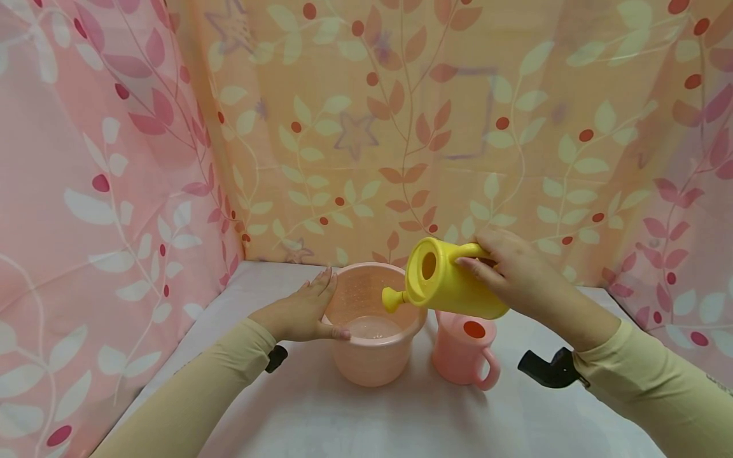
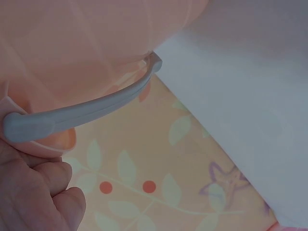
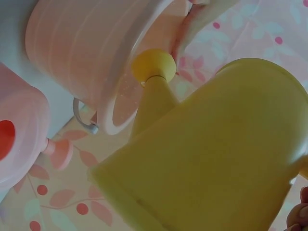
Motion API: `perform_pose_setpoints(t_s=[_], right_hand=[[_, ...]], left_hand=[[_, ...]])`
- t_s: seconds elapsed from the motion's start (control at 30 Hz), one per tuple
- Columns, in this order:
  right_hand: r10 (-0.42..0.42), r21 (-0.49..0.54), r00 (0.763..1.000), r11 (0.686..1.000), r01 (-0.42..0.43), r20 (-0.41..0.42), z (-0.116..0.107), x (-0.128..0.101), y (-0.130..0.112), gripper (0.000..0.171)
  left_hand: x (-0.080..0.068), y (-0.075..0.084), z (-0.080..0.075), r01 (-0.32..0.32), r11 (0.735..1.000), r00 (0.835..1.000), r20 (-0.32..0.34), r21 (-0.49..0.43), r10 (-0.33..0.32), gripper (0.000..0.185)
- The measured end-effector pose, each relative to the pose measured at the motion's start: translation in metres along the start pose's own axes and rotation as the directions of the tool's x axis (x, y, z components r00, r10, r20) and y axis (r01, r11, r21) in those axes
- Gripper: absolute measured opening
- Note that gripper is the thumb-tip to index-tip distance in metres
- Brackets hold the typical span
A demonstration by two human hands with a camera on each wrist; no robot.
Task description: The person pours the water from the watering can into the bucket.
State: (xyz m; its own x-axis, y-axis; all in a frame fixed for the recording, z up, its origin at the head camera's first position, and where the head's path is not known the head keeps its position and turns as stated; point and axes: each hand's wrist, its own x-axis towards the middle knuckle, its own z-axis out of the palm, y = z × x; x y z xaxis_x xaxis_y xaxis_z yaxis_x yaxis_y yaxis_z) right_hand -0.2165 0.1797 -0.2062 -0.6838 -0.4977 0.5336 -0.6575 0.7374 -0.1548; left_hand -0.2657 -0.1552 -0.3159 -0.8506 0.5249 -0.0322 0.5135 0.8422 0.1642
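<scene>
My right hand [image 1: 518,264] grips the handle of a yellow watering can [image 1: 464,286], raised and tilted to the left. Its round sprinkler head [image 1: 392,299] is over the open mouth of a pale pink bucket [image 1: 372,366] on the table. A little clear liquid and droplets show inside the bucket; no stream shows from the sprinkler head. My left hand [image 1: 303,312] rests against the bucket's left rim, fingers stretched along it and thumb on the near edge. Beside the bucket's grey handle [image 2: 91,111], the left wrist view shows knuckles of that hand.
A pink watering can [image 1: 462,350] stands on the white-covered table [image 1: 458,426], right of the bucket and partly below the yellow one. Leaf-patterned cloth [image 1: 355,191] hangs behind and at both sides. Black wrist mounts [image 1: 550,369] are strapped at the sleeves.
</scene>
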Motion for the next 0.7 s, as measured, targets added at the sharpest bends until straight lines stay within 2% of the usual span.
perform_pose_setpoints(t_s=[0.7], right_hand=[[-0.045,-0.009,0.999,0.999,0.045,-0.009,-0.0018,0.0023,-0.0014,0.017]], left_hand=[[0.0010,-0.0011,0.0006,0.011,1.000,1.000,0.005,0.002,-0.011,0.123]])
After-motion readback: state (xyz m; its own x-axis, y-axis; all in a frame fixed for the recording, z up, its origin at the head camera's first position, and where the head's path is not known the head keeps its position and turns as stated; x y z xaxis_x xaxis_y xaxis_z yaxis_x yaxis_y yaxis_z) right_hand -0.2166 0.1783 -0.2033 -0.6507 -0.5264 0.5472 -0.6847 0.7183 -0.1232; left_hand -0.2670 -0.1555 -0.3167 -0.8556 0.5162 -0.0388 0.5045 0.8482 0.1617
